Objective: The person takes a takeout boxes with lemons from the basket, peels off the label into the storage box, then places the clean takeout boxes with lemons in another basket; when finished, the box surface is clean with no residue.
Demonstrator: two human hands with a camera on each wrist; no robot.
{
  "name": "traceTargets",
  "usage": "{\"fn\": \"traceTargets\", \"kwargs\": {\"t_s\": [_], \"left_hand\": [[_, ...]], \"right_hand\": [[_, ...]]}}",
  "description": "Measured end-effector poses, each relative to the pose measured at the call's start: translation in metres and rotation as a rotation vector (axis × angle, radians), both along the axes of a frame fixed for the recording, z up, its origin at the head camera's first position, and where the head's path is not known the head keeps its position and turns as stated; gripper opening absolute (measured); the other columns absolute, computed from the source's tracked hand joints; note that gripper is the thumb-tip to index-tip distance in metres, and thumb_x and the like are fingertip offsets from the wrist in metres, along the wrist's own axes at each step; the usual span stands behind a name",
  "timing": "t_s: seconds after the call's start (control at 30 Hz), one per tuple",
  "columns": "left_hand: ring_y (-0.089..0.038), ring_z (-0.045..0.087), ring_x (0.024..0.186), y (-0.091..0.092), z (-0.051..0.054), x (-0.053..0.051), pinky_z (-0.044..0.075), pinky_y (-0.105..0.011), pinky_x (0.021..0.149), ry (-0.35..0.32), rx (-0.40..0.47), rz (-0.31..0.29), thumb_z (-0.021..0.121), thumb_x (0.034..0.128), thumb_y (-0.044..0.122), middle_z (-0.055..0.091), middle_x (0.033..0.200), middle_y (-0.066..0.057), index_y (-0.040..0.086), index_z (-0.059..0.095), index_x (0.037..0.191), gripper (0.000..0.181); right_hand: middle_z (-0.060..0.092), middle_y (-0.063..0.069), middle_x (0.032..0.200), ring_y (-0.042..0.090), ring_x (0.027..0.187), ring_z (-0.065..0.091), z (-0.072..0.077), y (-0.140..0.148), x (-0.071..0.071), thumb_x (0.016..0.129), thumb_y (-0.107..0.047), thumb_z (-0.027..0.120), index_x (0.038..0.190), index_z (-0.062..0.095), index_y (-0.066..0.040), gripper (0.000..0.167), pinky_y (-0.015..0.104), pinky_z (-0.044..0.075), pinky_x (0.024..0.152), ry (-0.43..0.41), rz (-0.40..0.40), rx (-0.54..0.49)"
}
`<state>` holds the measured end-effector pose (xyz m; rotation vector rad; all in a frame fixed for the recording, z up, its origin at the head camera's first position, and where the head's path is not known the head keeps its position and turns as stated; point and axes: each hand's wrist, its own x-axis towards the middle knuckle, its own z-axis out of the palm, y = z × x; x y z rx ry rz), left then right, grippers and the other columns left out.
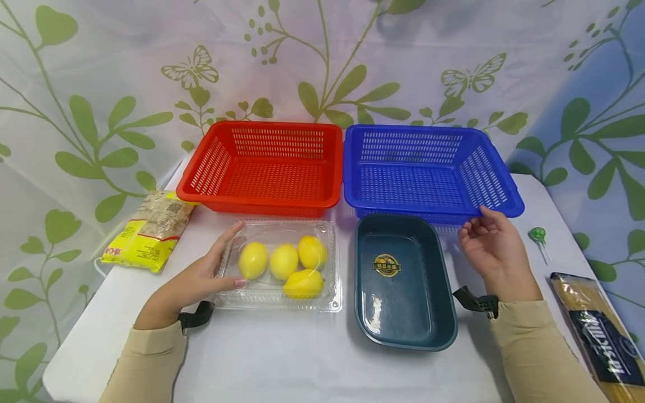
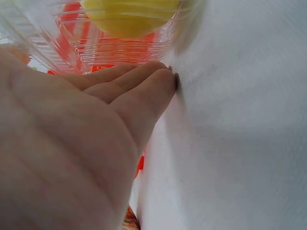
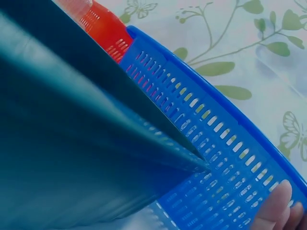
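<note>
A clear plastic box (image 1: pixel 277 304) with several yellow lemons (image 1: pixel 284 261) in it lies in front of the red basket. My left hand (image 1: pixel 194 274) is at its left side, fingers stretched along the edge and thumb at the front left. In the left wrist view the straight fingers of the left hand (image 2: pixel 91 129) reach to the lower edge of the box (image 2: pixel 120 55). My right hand (image 1: pixel 496 254) is by the front right rim of the blue basket (image 1: pixel 428 211), fingers loosely bent, holding nothing; contact is unclear. Left of it stands a dark green tray (image 1: pixel 398 313).
The red basket (image 1: pixel 262 204) stands at the back left, beside the blue one. A yellow packet (image 1: pixel 146 235) lies at the far left. On the right are a green-topped lollipop (image 1: pixel 537 234) and a long pack of pasta (image 1: pixel 599 336). A patterned cloth hangs behind.
</note>
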<state>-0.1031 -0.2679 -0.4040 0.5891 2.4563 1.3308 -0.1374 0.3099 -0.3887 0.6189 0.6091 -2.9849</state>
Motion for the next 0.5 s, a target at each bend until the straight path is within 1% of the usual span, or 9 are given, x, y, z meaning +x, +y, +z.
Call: {"fn": "traceTargets", "kwargs": {"t_s": [0.1, 0.2, 0.3, 0.4, 0.5], "left_hand": [[-0.041, 0.008, 0.157, 0.0003, -0.0001, -0.0003, 0.016, -0.076, 0.115, -0.006, 0.003, -0.001, 0.080, 0.0921, 0.030, 0.013, 0.174, -0.007, 0.043, 0.005, 0.169, 0.108], [-0.041, 0.007, 0.157, 0.0000, -0.0009, -0.0006, 0.014, -0.076, 0.115, -0.011, 0.011, -0.002, 0.080, 0.0923, 0.029, 0.018, 0.173, -0.011, 0.043, 0.004, 0.169, 0.109], [-0.039, 0.005, 0.158, 0.0000, -0.0012, -0.0005, 0.013, -0.076, 0.116, -0.022, 0.029, 0.000, 0.080, 0.0923, 0.028, 0.018, 0.173, -0.011, 0.044, 0.004, 0.169, 0.109], [-0.037, 0.004, 0.158, 0.0001, -0.0016, -0.0008, 0.012, -0.075, 0.116, -0.032, 0.048, 0.001, 0.080, 0.0922, 0.027, 0.017, 0.173, -0.009, 0.043, 0.004, 0.169, 0.109], [-0.036, 0.003, 0.158, 0.0004, -0.0017, -0.0012, 0.012, -0.075, 0.117, -0.035, 0.059, 0.000, 0.080, 0.0919, 0.027, 0.016, 0.173, -0.010, 0.043, 0.005, 0.169, 0.109]], "right_hand": [[0.052, 0.004, 0.107, 0.018, 0.099, 0.048, -0.0009, 0.0001, -0.0007, 0.101, -0.003, 0.069, 0.125, 0.053, -0.013, 0.030, 0.029, 0.047, 0.089, -0.003, -0.055, -0.029], [0.052, 0.003, 0.115, 0.016, 0.106, 0.049, -0.0020, -0.0008, -0.0017, 0.101, 0.002, 0.067, 0.133, 0.049, -0.017, 0.041, 0.028, 0.045, 0.098, 0.026, -0.092, -0.058], [0.052, 0.003, 0.122, 0.016, 0.114, 0.049, -0.0028, -0.0020, -0.0021, 0.102, 0.005, 0.063, 0.138, 0.046, -0.018, 0.046, 0.029, 0.043, 0.105, 0.069, -0.111, -0.080], [0.053, 0.004, 0.125, 0.016, 0.119, 0.051, -0.0031, -0.0028, -0.0019, 0.102, 0.007, 0.061, 0.140, 0.046, -0.018, 0.048, 0.030, 0.043, 0.108, 0.092, -0.131, -0.101], [0.055, 0.005, 0.124, 0.017, 0.117, 0.053, -0.0026, -0.0028, -0.0010, 0.102, 0.008, 0.062, 0.140, 0.046, -0.018, 0.049, 0.031, 0.045, 0.107, 0.093, -0.165, -0.111]]}}
